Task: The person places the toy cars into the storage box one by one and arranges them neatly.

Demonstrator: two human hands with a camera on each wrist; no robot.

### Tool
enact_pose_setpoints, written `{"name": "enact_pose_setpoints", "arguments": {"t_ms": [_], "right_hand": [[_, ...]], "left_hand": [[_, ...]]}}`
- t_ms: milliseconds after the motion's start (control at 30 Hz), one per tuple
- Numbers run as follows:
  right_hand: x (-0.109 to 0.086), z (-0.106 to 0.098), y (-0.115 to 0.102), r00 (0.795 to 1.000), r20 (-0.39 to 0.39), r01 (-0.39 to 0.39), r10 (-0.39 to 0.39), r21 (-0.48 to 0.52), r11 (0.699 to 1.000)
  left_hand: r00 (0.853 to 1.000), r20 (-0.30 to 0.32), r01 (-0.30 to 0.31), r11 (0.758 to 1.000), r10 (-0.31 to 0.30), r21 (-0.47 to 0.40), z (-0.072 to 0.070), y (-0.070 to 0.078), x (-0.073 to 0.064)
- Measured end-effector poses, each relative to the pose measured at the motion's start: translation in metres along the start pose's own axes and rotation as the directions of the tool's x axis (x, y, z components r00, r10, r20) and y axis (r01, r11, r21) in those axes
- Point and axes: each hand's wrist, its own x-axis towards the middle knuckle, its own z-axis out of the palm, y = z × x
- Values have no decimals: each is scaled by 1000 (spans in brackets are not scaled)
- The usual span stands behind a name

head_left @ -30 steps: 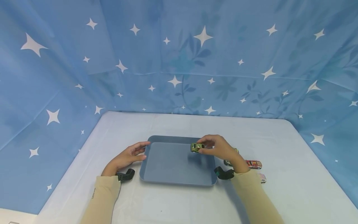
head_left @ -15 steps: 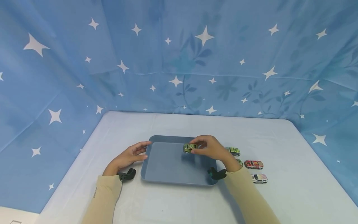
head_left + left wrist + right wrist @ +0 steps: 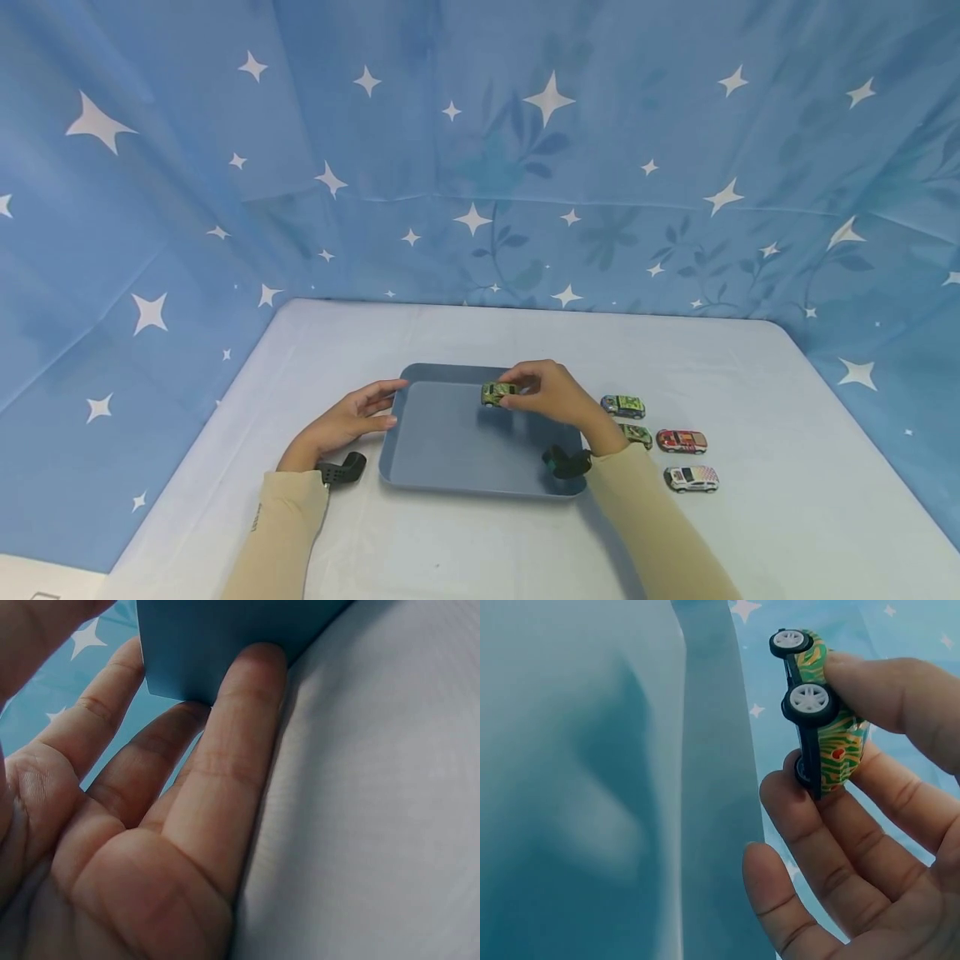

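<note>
A green and yellow patterned toy car (image 3: pixel 498 394) is held over the right half of a blue-grey tray (image 3: pixel 450 446). My right hand (image 3: pixel 552 395) pinches it between thumb and fingers. Seen from the right wrist, the toy car (image 3: pixel 832 724) has white-hubbed wheels and a black underside turned toward the tray (image 3: pixel 720 787). At the tray's left side, my left hand (image 3: pixel 345 425) rests with fingers spread and fairly straight. Its fingertips (image 3: pixel 256 667) touch the tray's outer wall (image 3: pixel 195 645) in the left wrist view.
Several toy cars stand right of the tray on the white table: a green and blue one (image 3: pixel 622 406), a green one (image 3: pixel 636 435) partly behind the right forearm, a red one (image 3: pixel 681 441) and a white one (image 3: pixel 691 478). A blue starry curtain (image 3: pixel 420 150) hangs behind.
My right hand has carried the toy car leftward over the tray, uncovering more of the cars at the right. The left hand stays at the tray's side.
</note>
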Motion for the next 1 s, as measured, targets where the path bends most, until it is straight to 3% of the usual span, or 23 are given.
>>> {"name": "enact_pose_setpoints", "arguments": {"t_ms": [567,1000], "right_hand": [[16,19,-4,996,-23,-83,83,4,997],[28,34,-7,994,5,-113,113,50,992]], "left_hand": [[1000,-4,11,1000,-11,6,0,2,-1],[1000,-8,12,1000,-12,8,1,1,0]]}}
